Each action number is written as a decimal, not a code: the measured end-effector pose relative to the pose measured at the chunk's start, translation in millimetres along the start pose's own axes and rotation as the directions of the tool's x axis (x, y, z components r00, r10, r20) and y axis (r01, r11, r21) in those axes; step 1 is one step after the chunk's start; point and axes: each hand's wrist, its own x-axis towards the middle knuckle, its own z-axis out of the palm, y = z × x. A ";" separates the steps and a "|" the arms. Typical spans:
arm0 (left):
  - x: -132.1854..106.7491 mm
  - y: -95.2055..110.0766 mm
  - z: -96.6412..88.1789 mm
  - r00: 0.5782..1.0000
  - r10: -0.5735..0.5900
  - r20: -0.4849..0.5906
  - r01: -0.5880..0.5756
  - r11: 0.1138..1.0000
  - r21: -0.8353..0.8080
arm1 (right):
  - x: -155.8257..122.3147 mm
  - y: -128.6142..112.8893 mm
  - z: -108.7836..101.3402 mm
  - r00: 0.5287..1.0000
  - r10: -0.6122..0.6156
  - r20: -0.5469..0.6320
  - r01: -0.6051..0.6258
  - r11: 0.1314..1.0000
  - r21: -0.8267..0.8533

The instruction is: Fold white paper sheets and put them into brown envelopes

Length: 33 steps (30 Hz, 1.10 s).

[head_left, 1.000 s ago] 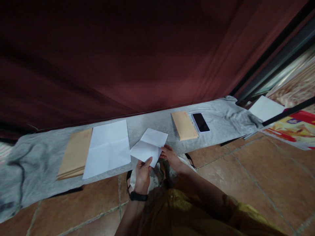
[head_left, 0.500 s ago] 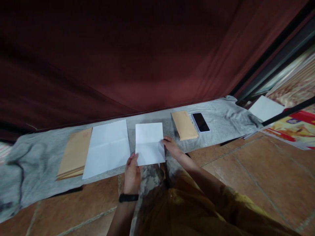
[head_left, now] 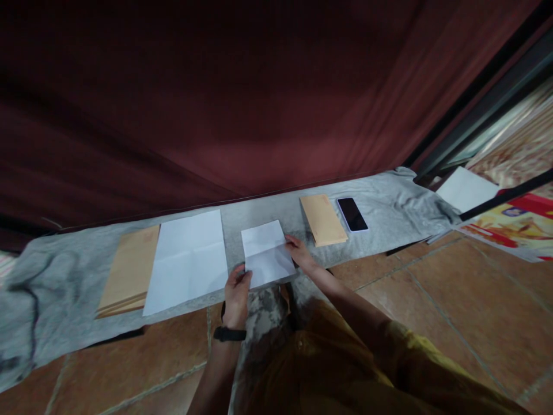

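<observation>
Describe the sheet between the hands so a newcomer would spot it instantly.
Find the long grey cloth below the dark red backdrop. Near its middle, between a large white sheet and the brown envelopes beside the phone, is a smaller creased white sheet. Unlike those neighbours, it has the left hand and right hand on its side edges.

Left to right are envelopes; sheet; paper; more envelopes; phone.
</observation>
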 end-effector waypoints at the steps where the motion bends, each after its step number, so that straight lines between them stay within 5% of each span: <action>1: 0.8 -1.5 0.4 1.000 -0.004 -0.005 0.004 1.000 0.007 | -0.5 2.1 -0.8 1.000 -0.014 -0.002 0.013 1.000 -0.021; 12: 10.0 0.7 9.5 0.998 -0.057 -0.033 0.059 0.997 0.040 | -34.5 13.2 -16.8 0.954 -0.289 0.083 0.300 0.900 -0.316; 17: 12.1 6.4 11.4 0.997 -0.073 -0.030 0.075 0.994 0.076 | -60.6 6.0 -27.6 0.853 -0.465 0.238 0.515 0.673 -0.530; 24: 17.1 13.1 8.1 0.999 -0.049 0.004 0.048 0.986 0.158 | -81.2 4.7 -25.7 0.705 -0.491 0.511 0.704 0.400 -0.587; 33: 18.2 13.3 6.1 0.999 0.047 0.013 -0.048 0.944 0.327 | -73.9 10.2 -21.2 0.741 -0.406 0.535 0.671 0.417 -0.613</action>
